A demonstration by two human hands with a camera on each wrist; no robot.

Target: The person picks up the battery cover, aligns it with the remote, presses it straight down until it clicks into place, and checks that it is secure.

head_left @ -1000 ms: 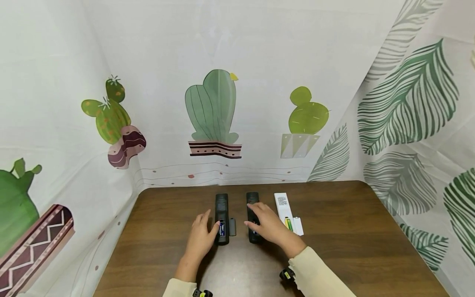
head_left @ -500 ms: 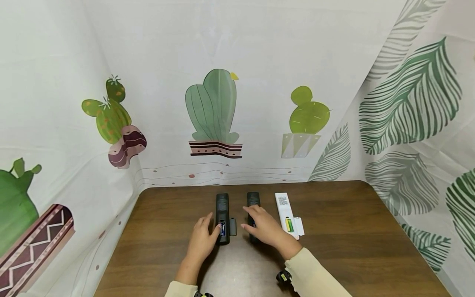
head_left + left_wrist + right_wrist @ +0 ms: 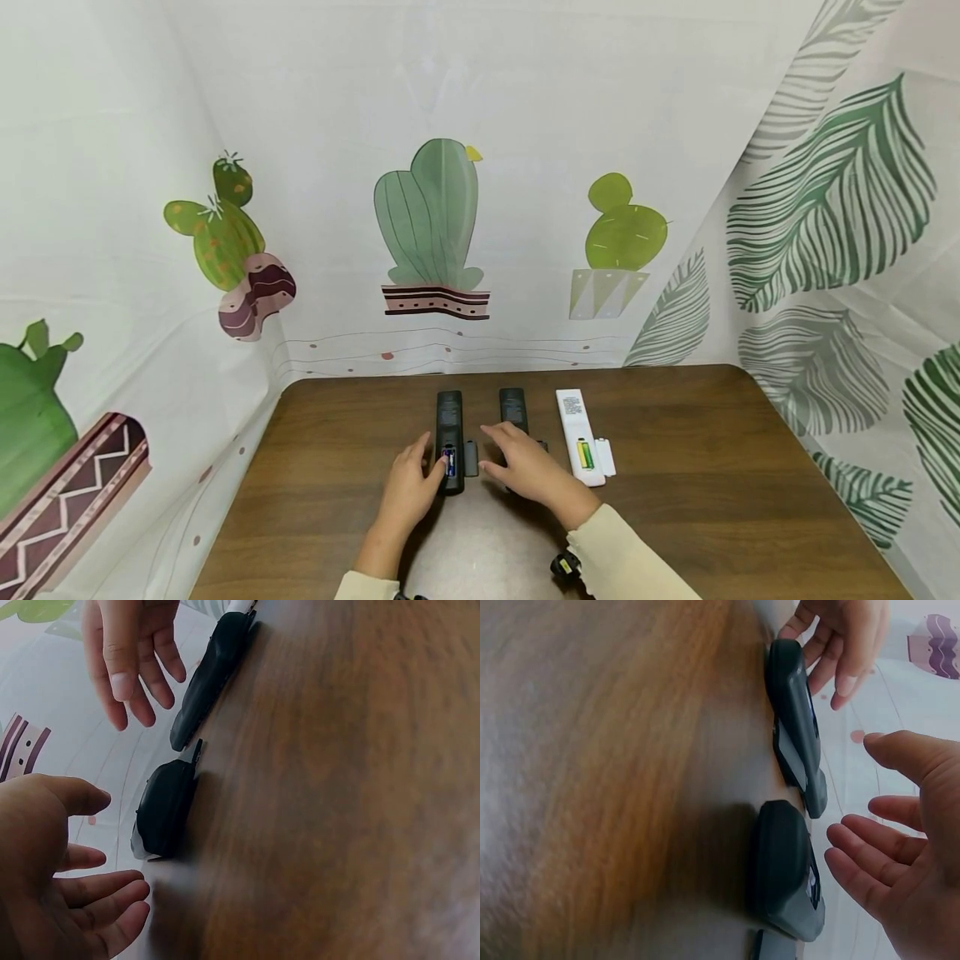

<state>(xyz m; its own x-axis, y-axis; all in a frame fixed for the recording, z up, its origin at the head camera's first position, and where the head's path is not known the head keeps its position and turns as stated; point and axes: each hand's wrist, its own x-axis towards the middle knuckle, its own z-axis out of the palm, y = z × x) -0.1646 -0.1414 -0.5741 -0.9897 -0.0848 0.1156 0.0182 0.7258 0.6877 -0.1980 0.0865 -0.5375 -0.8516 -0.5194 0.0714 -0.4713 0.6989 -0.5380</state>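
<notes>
Two black remote controls lie back-up on the table: a left one (image 3: 449, 408) and a middle one (image 3: 513, 403). A dark blue battery (image 3: 450, 463) shows in the left remote's uncovered compartment. My left hand (image 3: 407, 490) is at that remote's left side, fingers loosely spread and gripping nothing; in the head view its thumb overlaps the remote's edge. Over the middle remote's lower half hovers my right hand (image 3: 531, 468), hiding that part, with fingers relaxed and apart. In the right wrist view a gap separates the right hand (image 3: 904, 847) from the middle remote (image 3: 784, 870).
Right of these lies a white remote (image 3: 571, 421) holding a green-yellow battery (image 3: 585, 455), its white cover (image 3: 604, 457) alongside. A dark grey battery cover (image 3: 471, 459) sits between the black remotes. Another dark cover (image 3: 542, 446) peeks out behind the right hand. Printed cloth walls surround the table.
My right hand has drifted left across the middle remote, revealing more of the white remote and a dark cover beside the middle one. The left hand has stayed almost still.
</notes>
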